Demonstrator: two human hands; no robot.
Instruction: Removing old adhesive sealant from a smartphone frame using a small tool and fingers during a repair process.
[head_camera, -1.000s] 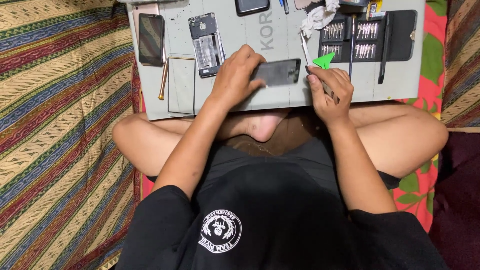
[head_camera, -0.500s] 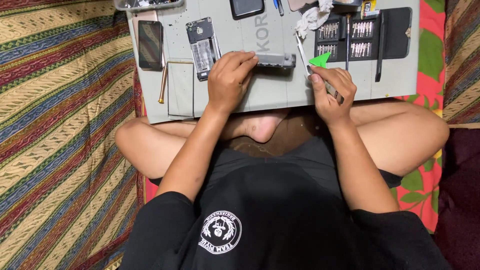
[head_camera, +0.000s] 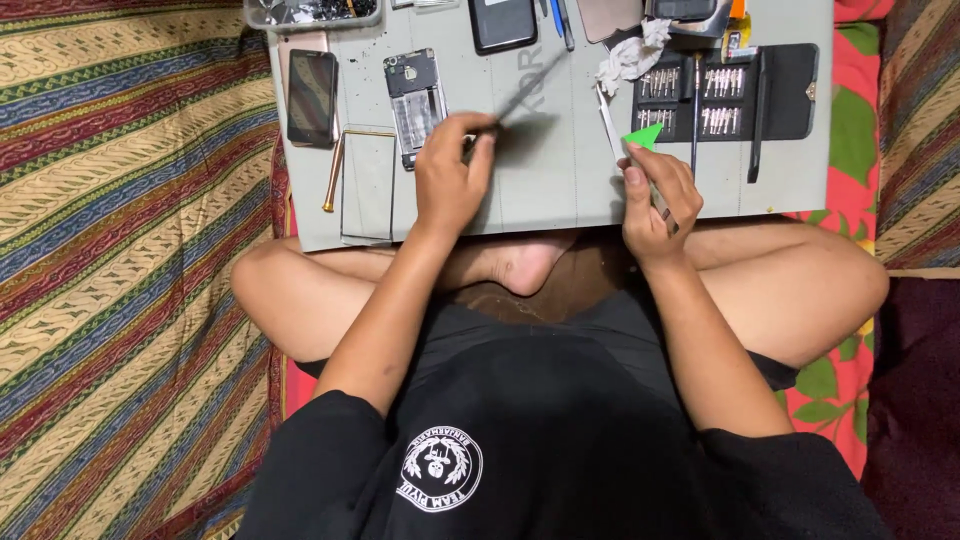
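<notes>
Striped woven cloth in red, blue, green and gold (head_camera: 120, 300) covers the floor where the person sits cross-legged, with a red floral fabric (head_camera: 850, 180) showing on the right. Across the knees lies a grey rectangular work mat (head_camera: 560, 180). On it, at the far right, sits a black open case of screwdriver bits (head_camera: 730, 95); towards the left are a phone with a dark screen and pink edge (head_camera: 312, 97), an opened phone body with its insides exposed (head_camera: 415, 105), a thin rectangular frame (head_camera: 367, 185) and a copper-coloured rod (head_camera: 334, 172).

The left hand (head_camera: 450, 180) is closed on the end of a thin dark flat panel (head_camera: 530, 90), thumb and fingers pinched together on it. Half a second ago that panel lay low and nearly level just above the hand; now it is raised and swung edge-on, slanting up and away to the right over the mat, blurred by motion. The right hand (head_camera: 655, 195) has stayed at the mat's near edge, fingers clamped on a slim metal tool (head_camera: 662, 205), with a small green triangular pick (head_camera: 643, 136) at its fingertips and a white slender tool (head_camera: 607, 120) just beside.
</notes>
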